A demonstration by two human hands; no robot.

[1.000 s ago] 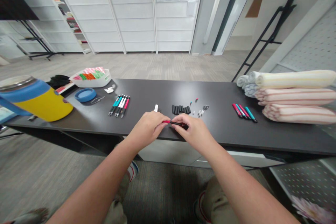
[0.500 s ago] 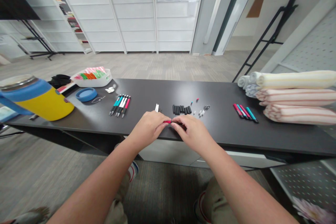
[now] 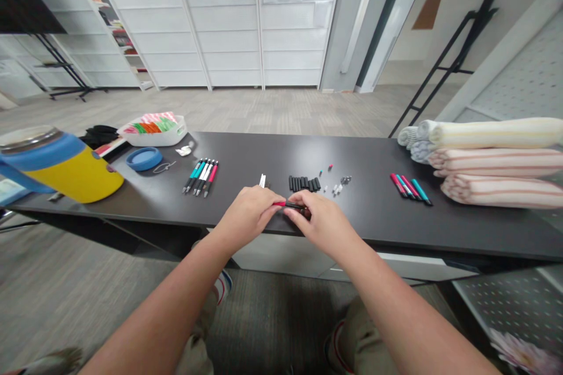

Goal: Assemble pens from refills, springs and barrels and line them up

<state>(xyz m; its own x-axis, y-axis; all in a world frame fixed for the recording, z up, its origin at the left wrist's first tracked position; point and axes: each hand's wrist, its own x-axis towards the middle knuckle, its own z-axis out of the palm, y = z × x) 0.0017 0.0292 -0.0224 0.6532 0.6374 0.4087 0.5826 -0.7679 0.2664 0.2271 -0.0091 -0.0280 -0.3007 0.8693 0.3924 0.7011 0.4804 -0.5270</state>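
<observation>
Between my hands lies a pen (image 3: 292, 205) with a red barrel on the left and a black section on the right, held level above the front of the dark desk. My left hand (image 3: 253, 206) is closed on its red end. The fingers of my right hand (image 3: 317, 211) pinch the black part. Just beyond are several black grip sleeves (image 3: 303, 183) in a row. Thin white tubes (image 3: 263, 180) lie past my left hand, beside small springs partly hidden by it. Small clear and metal parts (image 3: 338, 187) are scattered beyond my right hand.
Several assembled pens (image 3: 201, 177) lie to the left, and coloured pen barrels (image 3: 411, 188) to the right. A yellow and blue mug (image 3: 74, 167), a blue lid (image 3: 144, 158) and a white basket (image 3: 162, 138) stand at far left. Rolled towels (image 3: 497, 161) are stacked at far right.
My right fingers have shifted slightly on the pen, and more of its black section shows between my hands. The left hand stays in place.
</observation>
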